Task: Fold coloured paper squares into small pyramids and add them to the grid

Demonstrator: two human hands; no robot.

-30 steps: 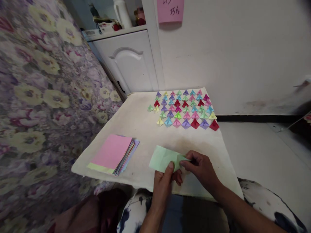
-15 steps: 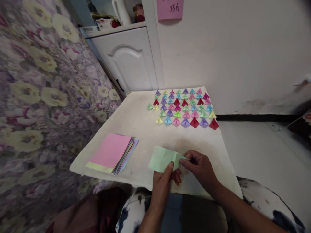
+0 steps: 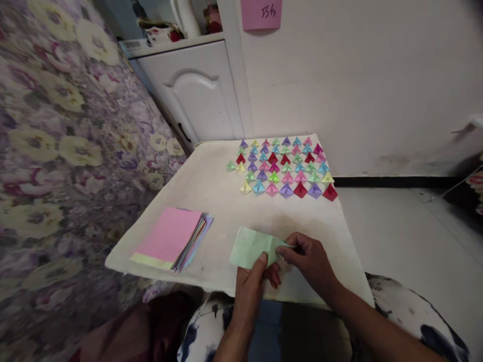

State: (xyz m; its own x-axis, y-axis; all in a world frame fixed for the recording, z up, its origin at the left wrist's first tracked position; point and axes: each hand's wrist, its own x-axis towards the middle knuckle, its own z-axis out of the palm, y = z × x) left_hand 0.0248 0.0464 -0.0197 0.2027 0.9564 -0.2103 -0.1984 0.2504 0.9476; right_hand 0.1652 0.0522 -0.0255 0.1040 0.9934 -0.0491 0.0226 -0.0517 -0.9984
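A folded light green paper sheet (image 3: 251, 246) is held just above the near edge of a small cream table (image 3: 219, 196). My left hand (image 3: 252, 286) pinches its lower edge, thumb on top. My right hand (image 3: 309, 261) pinches its right corner with thumb and forefinger. Several small folded paper shapes (image 3: 285, 168) in red, purple, blue, green, pink and yellow lie in rows at the far end of the table. A stack of coloured paper sheets (image 3: 171, 239), pink on top, lies at the table's near left.
A bed with a purple and yellow flowered cover (image 3: 68, 151) runs along the left. A white cabinet (image 3: 196, 95) stands behind the table with items on top. A pink note (image 3: 261, 12) hangs on the white wall. My knees sit under the table edge.
The view has drifted slightly; both hands keep the same pinch on the green sheet, which has hardly moved.
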